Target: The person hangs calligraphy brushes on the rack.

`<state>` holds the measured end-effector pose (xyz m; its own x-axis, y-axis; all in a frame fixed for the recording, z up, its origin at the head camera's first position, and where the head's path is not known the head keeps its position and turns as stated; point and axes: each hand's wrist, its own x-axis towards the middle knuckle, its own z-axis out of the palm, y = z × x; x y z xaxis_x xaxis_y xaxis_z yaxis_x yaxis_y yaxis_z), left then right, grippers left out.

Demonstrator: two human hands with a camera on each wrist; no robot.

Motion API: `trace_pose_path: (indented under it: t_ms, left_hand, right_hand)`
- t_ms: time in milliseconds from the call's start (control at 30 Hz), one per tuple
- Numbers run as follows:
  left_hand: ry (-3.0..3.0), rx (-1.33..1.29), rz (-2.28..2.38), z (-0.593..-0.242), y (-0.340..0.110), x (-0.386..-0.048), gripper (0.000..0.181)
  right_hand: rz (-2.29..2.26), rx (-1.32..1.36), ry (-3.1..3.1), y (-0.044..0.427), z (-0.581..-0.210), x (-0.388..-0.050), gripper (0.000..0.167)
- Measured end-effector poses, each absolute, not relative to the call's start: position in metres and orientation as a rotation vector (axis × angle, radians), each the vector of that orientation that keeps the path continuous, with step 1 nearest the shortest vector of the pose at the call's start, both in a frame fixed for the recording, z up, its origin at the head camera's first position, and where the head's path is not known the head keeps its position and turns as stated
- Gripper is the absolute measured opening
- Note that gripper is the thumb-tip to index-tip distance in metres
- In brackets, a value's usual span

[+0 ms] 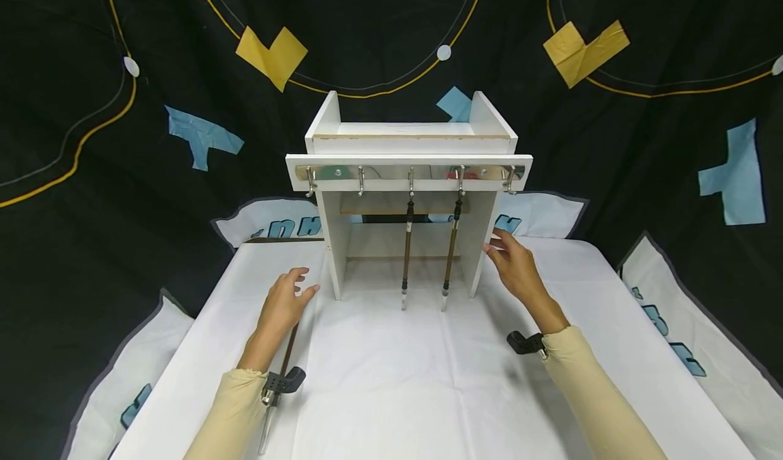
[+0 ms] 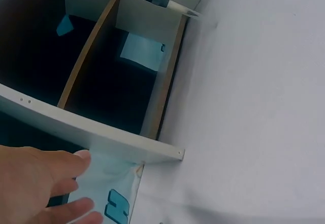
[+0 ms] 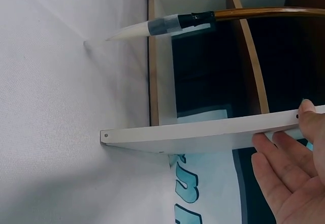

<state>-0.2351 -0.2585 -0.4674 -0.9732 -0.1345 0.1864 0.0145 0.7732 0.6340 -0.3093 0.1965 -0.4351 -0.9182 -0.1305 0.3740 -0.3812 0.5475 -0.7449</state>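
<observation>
"Shelf unit stands upright on the table, toward its far edge, between your two hands."

"How do your fingers lie?"

"Your left hand is loosely spread beside the left panel, with nothing in it; whether its thumb touches the panel, I can't tell. Your right hand is narrower, thumb at the front edge of the right panel and fingers along its outer face, so you seem to hold it lightly."

"And what hangs there?"

"Two brushes, white tips down: one brush from the middle hook of the rail, the other brush from the next hook to your right. The remaining three hooks are bare. A loose brush lies on the table by your left forearm, toward the left edge (easy to miss under your sleeve)."

"Which step are you on, then?"

"My guess is you're steadying or squaring the shelf, with hanging only part done. Your next move probably calls for an even, gentle touch on both panels, so the brushes don't swing; if the loose one is to join them, you'd want your left hand free for it."
</observation>
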Motion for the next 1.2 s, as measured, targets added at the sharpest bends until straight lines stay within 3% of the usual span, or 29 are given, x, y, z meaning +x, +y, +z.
trace_pose_path:
  t_ms: [633,1200]
  left_hand:
    - [-2.948,0.283,-0.881,-0.485,-0.273,-0.2,0.058]
    - [-3.057,0.238,-0.83,-0.496,-0.277,-0.188,0.039]
  right_hand:
    - [1.319,0.379,-2.482,0.197,-0.434,-0.307,0.047]
    - [1.328,0.391,-2.499,0.194,-0.436,-0.306,0.049]
